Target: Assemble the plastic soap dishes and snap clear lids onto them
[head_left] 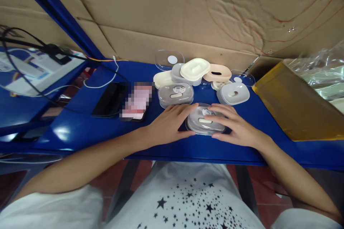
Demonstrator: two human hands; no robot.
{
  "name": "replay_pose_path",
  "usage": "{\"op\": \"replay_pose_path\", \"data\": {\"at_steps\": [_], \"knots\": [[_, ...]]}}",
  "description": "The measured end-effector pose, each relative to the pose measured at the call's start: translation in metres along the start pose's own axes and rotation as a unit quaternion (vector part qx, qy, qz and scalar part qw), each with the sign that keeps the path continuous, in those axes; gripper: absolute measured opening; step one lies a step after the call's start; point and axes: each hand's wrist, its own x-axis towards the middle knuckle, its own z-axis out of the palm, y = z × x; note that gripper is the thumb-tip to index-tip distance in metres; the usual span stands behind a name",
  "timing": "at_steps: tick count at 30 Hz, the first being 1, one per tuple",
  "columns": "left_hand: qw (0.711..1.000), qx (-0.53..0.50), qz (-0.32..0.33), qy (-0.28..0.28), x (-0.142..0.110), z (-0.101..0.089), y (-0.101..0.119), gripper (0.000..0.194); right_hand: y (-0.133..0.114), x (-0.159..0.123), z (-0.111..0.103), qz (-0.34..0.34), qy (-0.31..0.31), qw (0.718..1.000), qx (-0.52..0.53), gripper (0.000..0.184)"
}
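Observation:
A grey soap box [199, 124] with a clear lid, a round label and a cream oval piece sits on the blue table in front of me. My left hand [173, 123] grips its left end between thumb and fingers. From the other side, my right hand [233, 123] holds the right end, with fingers over the lid. Just behind stands a similar lidded soap box [166, 96]. To the right is an uncovered pale grey soap box [239, 94]. A cream tray [195, 68] and a peach tray [223, 73] lie at the back.
Clear lids [162, 59] lean and lie at the back by the cardboard wall [161, 14]. A phone [138, 100] and a black object [109, 100] are on the left, near cables and a power strip [32, 78]. A carton [298, 107] with plastic-wrapped pieces stands right.

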Motion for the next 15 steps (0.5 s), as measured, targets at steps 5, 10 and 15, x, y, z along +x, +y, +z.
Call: {"op": "replay_pose_path", "data": {"at_steps": [5,10,15], "knots": [[1.0,-0.01,0.002,0.003,-0.0006,-0.0016,0.0003,0.086,-0.0042,0.0002,0.0011,-0.025,0.004,1.0,0.002,0.072],[0.999,-0.039,0.023,-0.009,0.0003,-0.0022,0.0016,0.084,-0.007,0.0033,0.0032,-0.036,0.013,0.999,-0.007,0.066],[0.999,-0.03,0.021,-0.004,-0.0002,-0.0016,0.0002,0.081,-0.009,0.0068,0.0074,-0.048,0.017,0.998,-0.036,0.058]]}}
